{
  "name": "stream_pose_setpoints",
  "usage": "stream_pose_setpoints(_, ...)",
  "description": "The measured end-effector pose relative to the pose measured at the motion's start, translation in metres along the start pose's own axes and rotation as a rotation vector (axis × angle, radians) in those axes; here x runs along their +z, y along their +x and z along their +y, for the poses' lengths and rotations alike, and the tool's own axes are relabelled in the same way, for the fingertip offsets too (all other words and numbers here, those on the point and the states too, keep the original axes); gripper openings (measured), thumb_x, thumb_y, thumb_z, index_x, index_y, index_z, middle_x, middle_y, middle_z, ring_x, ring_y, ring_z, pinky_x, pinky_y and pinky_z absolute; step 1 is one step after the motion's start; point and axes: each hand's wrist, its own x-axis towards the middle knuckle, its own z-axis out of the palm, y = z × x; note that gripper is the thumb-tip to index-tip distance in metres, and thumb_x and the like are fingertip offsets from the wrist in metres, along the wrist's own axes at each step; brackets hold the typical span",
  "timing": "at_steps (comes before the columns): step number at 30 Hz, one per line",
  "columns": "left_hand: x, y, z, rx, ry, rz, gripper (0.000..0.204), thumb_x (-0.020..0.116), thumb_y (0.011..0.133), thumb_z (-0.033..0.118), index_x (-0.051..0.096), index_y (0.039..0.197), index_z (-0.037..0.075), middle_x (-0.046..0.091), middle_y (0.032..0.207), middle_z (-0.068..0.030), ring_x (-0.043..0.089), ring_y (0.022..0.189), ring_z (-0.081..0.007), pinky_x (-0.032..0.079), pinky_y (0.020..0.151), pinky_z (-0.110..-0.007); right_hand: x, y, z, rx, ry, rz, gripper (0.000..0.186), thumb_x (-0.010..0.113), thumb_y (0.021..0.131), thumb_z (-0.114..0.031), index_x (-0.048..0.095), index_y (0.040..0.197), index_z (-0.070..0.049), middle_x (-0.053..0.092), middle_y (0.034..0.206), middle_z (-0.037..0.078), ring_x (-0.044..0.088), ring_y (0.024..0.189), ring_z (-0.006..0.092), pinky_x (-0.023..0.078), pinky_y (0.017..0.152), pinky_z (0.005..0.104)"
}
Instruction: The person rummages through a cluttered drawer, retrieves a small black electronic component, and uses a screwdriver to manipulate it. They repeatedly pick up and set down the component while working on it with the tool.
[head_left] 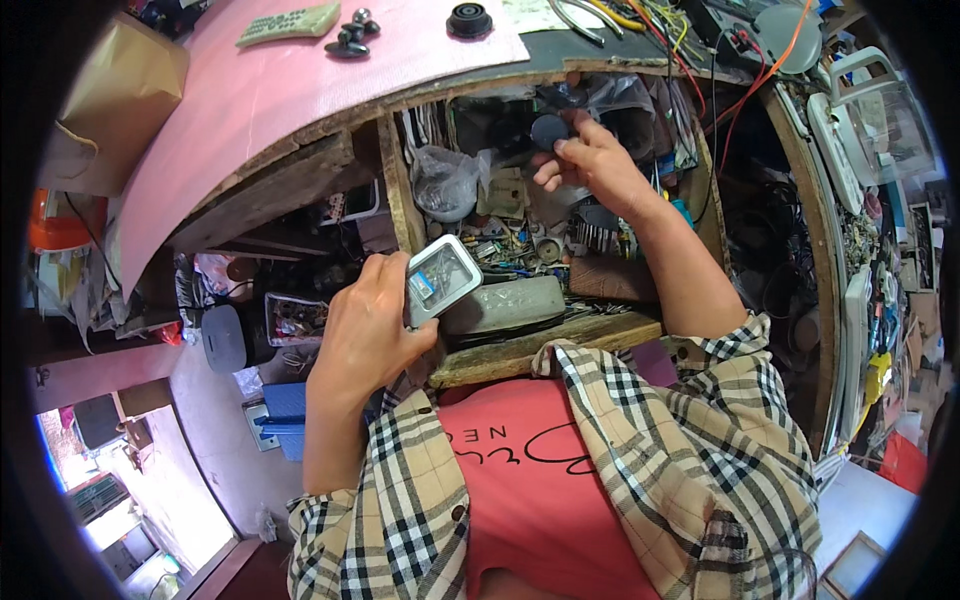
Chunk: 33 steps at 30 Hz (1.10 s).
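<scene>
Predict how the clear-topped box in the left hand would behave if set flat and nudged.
The box is probably stiff: its sides look straight, with no sag. It seems unlikely to roll, being rectangular with rounded corners. The small pieces inside may shift or rattle, since space shows around them under the clear top.

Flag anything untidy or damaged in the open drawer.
Small loose parts lie jumbled in the wooden drawer, mixed together rather than sorted. Its front board also looks rough and worn, with an uneven edge.
</scene>
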Motion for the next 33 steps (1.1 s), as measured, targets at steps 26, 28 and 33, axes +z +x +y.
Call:
stream_pose_setpoints(26, -0.001, 0.016, 0.02, 0.107, 0.086, -0.01, 0.06, 0.075, 0.064, 0.012, 0.049, 0.115, -0.006, 0.055, 0.1, -0.0222, 0.06, 0.087, -0.04, 0.051, 0.075, -0.043, -0.037, 0.004, -0.017, -0.089, 0.338, 0.283, 0.019, 0.052, 0.097, -0.023, 0.053, 0.103, -0.005, 0.063, 0.081, 0.01, 0.056, 0.058, 0.0125, 0.049, 0.058, 0.0289)
stream_pose_setpoints(28, 0.007, 0.031, 0.028, 0.129, 0.133, -0.085, 0.053, 0.074, 0.066, 0.013, 0.05, 0.11, -0.005, 0.056, 0.101, -0.0225, 0.061, 0.086, -0.0397, 0.052, 0.075, -0.044, -0.036, 0.001, -0.022, -0.043, 0.266, 0.344, 0.02, 0.055, 0.095, -0.025, 0.054, 0.1, -0.005, 0.063, 0.081, 0.01, 0.058, 0.061, 0.0145, 0.049, 0.059, 0.0285)
stream_pose_setpoints(33, 0.042, 0.067, 0.017, 0.158, 0.209, -0.214, 0.046, 0.073, 0.066, 0.014, 0.051, 0.101, -0.006, 0.057, 0.1, -0.0257, 0.062, 0.085, -0.0417, 0.052, 0.076, -0.044, -0.032, 0.001, -0.027, 0.005, 0.244, 0.296, 0.024, 0.057, 0.094, -0.022, 0.056, 0.106, -0.001, 0.065, 0.089, 0.012, 0.066, 0.076, 0.0183, 0.053, 0.066, 0.0299)
